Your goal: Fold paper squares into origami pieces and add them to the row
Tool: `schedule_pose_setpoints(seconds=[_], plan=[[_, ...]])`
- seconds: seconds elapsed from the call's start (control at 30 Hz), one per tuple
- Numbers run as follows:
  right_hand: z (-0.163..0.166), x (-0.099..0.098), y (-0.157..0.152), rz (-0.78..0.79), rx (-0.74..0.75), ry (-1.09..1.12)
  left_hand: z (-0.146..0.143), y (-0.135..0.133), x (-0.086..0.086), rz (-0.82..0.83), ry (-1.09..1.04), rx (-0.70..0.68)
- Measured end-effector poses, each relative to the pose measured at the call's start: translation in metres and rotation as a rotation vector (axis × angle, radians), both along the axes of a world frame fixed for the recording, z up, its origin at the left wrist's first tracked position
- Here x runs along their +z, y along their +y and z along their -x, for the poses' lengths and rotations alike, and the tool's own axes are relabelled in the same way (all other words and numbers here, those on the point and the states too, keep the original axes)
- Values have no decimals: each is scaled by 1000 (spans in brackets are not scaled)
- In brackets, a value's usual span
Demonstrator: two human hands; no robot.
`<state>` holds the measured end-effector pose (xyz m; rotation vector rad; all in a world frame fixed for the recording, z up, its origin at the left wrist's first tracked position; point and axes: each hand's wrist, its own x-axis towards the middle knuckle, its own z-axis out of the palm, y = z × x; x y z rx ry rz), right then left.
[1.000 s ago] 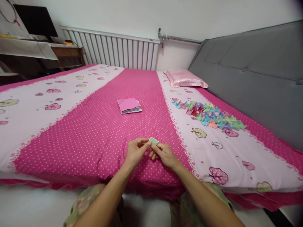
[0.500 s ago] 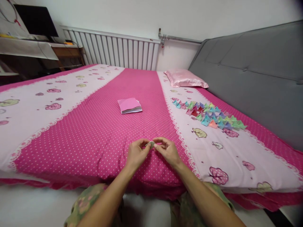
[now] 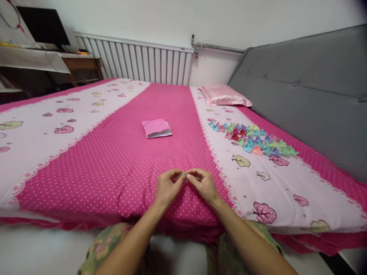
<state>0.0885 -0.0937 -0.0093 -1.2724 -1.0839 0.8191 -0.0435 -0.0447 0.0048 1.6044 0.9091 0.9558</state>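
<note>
Between my fingertips is a small piece of folded pale green paper (image 3: 181, 174), mostly hidden by the fingers. My left hand (image 3: 168, 187) pinches it from the left, closed at thumb and forefinger. From the other side my right hand (image 3: 203, 184) pinches it too, its thumb close to the left thumb. Both hands are just above the near part of the pink dotted bedspread (image 3: 129, 168). Beyond them lies a stack of square paper (image 3: 157, 126) with a pink sheet on top. To the right sit many small folded paper shapes (image 3: 252, 139) in several colours, grouped in rows.
A pink satin pillow (image 3: 223, 94) lies at the far right, by the grey padded headboard (image 3: 304, 76). Along the back wall runs a white radiator (image 3: 137, 59). At the far left a desk (image 3: 80, 63) carries a black monitor (image 3: 44, 26).
The paper has tilted between my fingers, so less of its pale face shows and it looks like a thin edge. My hands have barely shifted.
</note>
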Motion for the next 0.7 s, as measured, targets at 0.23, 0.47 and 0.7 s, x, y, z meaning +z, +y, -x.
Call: schedule_pose_setpoints(seconds=[0.23, 0.47, 0.7], plan=[[-1, 1, -1, -5, -16, -13, -1, -1, -3, -74, 5, -41], [-2, 0, -1, 10, -9, -19, 0, -3, 0, -123, 30, -57], [0, 1, -1, 14, 9, -49, 0, -4, 0, -272, 87, -46]])
